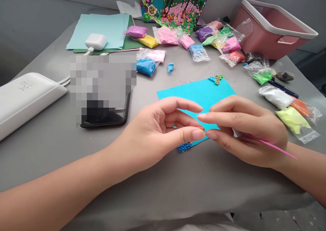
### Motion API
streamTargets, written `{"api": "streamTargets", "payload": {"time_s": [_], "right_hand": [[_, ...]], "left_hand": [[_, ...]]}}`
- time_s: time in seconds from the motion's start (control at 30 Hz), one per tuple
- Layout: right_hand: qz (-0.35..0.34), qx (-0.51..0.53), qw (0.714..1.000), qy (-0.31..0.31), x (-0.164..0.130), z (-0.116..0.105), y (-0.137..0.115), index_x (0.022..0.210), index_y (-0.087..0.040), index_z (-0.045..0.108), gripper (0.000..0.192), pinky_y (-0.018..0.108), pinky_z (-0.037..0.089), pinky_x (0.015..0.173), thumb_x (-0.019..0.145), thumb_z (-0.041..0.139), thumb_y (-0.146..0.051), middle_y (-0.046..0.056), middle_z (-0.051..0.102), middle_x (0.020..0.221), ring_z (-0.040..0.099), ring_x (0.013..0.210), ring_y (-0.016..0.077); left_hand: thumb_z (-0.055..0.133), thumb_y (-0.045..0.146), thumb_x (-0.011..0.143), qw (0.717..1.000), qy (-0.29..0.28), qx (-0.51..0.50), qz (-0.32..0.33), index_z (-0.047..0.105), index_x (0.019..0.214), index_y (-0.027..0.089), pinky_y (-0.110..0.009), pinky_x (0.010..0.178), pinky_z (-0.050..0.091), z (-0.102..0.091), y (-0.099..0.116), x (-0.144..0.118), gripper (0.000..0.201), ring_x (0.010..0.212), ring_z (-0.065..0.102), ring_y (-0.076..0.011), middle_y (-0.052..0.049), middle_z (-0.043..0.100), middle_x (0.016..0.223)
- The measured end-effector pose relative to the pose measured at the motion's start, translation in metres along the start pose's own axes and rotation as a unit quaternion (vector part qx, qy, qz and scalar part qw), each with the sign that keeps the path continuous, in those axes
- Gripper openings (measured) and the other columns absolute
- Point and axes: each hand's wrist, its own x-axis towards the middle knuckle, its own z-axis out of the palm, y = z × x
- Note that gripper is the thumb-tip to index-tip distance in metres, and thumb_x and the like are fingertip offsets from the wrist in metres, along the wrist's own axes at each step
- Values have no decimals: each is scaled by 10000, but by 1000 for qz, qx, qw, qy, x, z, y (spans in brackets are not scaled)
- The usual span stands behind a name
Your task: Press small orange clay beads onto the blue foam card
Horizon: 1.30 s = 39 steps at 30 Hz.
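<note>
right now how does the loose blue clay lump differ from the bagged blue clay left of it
The loose blue clay lump lies bare on the grey table; the bagged blue clay sits sealed in clear plastic. The lump is much smaller and pinched into an uneven shape, while the bagged clay is a fuller, rounded block. Both are about the same mid blue and lie beyond the blue sheet.

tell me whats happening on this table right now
A person sits at a grey table doing clay craft. The left hand and right hand meet fingertip to fingertip over a turquoise foam sheet, seemingly pinching a tiny orange bit between them. The right hand also holds a thin pink stick. Small clay beads sit at the sheet's top corner and lower edge. Small plastic bags of coloured clay lie behind, beside a pink plastic basket.
</note>
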Motion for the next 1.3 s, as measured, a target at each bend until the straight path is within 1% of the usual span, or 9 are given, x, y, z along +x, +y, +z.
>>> {"api": "streamTargets", "payload": {"time_s": [0.17,0.37,0.63,0.8,0.9,0.97,1.1,1.2,1.3], "right_hand": [[-19,22,999,-21,1,1,0,1081,-236,721,213,232,585,711,949,627,-99,46,687,924,670,789,108],[-31,18,999,-9,1,1,1,971,-218,707,119,245,587,691,953,638,-123,37,667,868,657,753,108],[-40,9,999,-3,0,1,5,1042,-180,680,163,238,588,733,964,584,-74,49,681,901,664,827,112],[-45,25,998,-22,0,1,5,1004,-176,677,84,244,578,701,925,700,-166,49,661,899,648,779,109],[-33,39,998,-21,0,3,5,963,-188,658,72,245,559,676,934,672,-124,34,660,877,644,764,105],[-15,43,999,3,-1,3,5,936,-191,640,77,257,538,672,939,655,-115,24,659,839,636,764,113],[49,59,995,57,-3,3,6,939,-213,623,67,273,497,643,965,612,-153,10,658,829,600,738,123],[72,83,994,21,-2,2,7,977,-210,628,113,253,509,640,1009,528,-166,15,673,865,607,716,107],[38,67,996,-45,1,3,7,933,-192,631,125,227,516,650,1011,536,-172,10,680,794,624,698,98]], "left_hand": [[833,221,798,1000,-24,2,-10,699,1039,276,-162,730,582,-1,-1,0,281,835,749,-101,66,822,868],[829,185,799,1000,-28,-3,5,709,1015,276,-128,709,579,-1,-2,-1,263,817,744,-77,88,808,862],[819,163,810,999,-21,-9,33,714,999,262,-114,733,601,-2,-4,2,238,862,756,-79,90,797,876],[812,156,813,999,-30,0,35,715,988,248,-116,723,600,-2,-4,0,220,834,749,-76,79,787,865],[806,161,816,998,-36,6,45,727,951,236,-110,720,594,-1,-4,-1,174,825,740,-68,78,769,864],[789,193,837,998,-33,18,54,738,944,237,-122,723,599,0,-3,-1,126,828,737,-75,72,768,873],[759,230,868,996,13,63,59,787,930,263,-104,722,585,1,-2,0,75,816,720,-63,82,784,878],[773,230,862,993,52,77,68,809,879,270,-69,731,563,1,0,1,57,813,713,-45,97,792,855],[789,262,854,994,68,64,50,809,881,266,-52,710,551,1,2,1,34,790,714,-38,97,795,836]]}}
